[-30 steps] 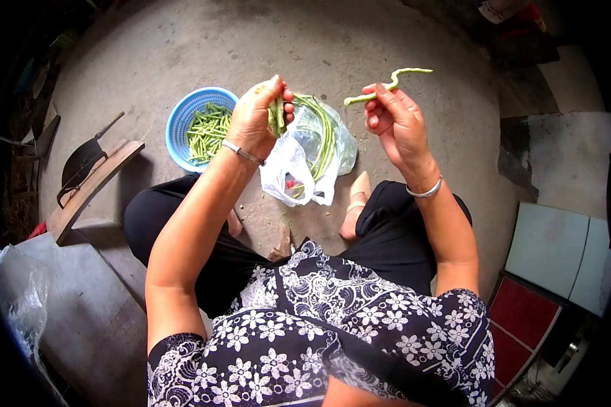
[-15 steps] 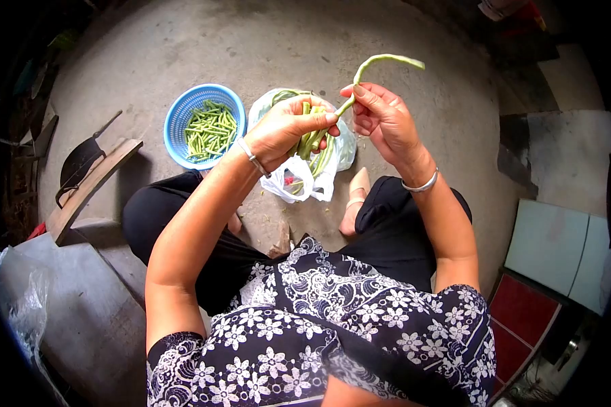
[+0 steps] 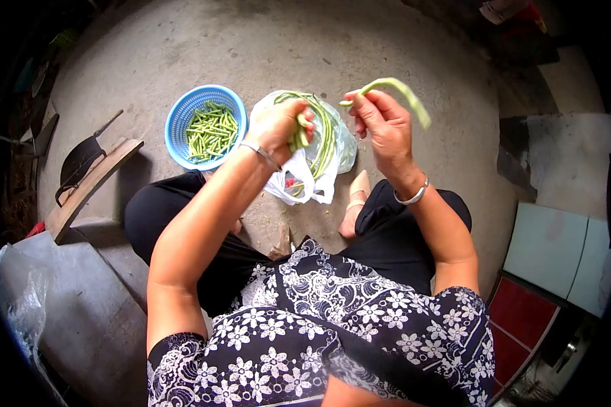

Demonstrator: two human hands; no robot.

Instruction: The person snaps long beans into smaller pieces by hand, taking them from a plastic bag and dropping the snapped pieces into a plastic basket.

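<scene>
My left hand is closed around several short pieces of green bean, held above the plastic bag. Between the thumb and fingers of my right hand is a long green bean, its far end curving out to the right and smeared by motion. A white plastic bag lies on the floor below, with long whole beans in it. To the left, a blue plastic basket holds many short bean pieces.
A curved wooden board with a dark blade attached stands at the left. My feet rest on the concrete floor. Clear plastic lies at the lower left; a pale panel stands at the right.
My hands have moved apart; the left went left and now only short pieces are in it. The long bean in my right hand has come away from the left hand and swung downward.
</scene>
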